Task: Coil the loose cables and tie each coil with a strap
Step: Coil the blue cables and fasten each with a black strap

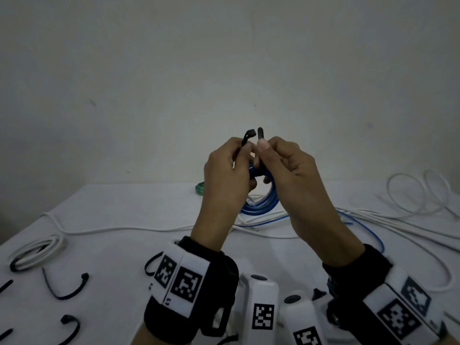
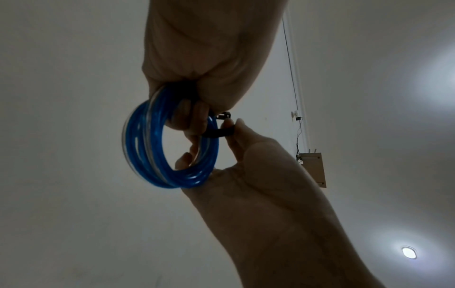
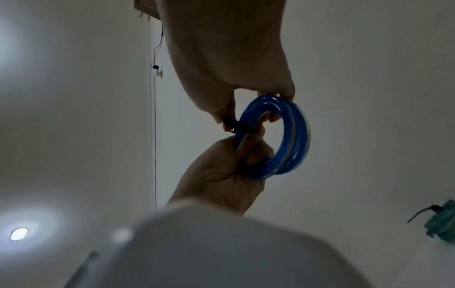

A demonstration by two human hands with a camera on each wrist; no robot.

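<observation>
Both hands are raised above the white table [image 1: 124,207]. Between them hangs a blue cable coil [image 1: 263,202] [image 2: 142,148] [image 3: 295,136] of several turns. A black strap [image 1: 249,133] [image 2: 218,134] [image 3: 237,125] loops round the top of the coil, and its two ends stick up apart. My left hand [image 1: 245,151] [image 2: 229,126] pinches the end that carries the buckle. My right hand [image 1: 262,150] [image 3: 251,148] curls its fingers through the coil while its thumb presses the strap's plain tail.
A white cable coil [image 1: 37,252] lies at the left. Loose black straps [image 1: 67,292] lie near the front left edge. Loose white cables [image 1: 410,195] and a blue cable [image 1: 368,230] sprawl at the right. A green coil [image 1: 200,189] [image 3: 443,222] sits at the back.
</observation>
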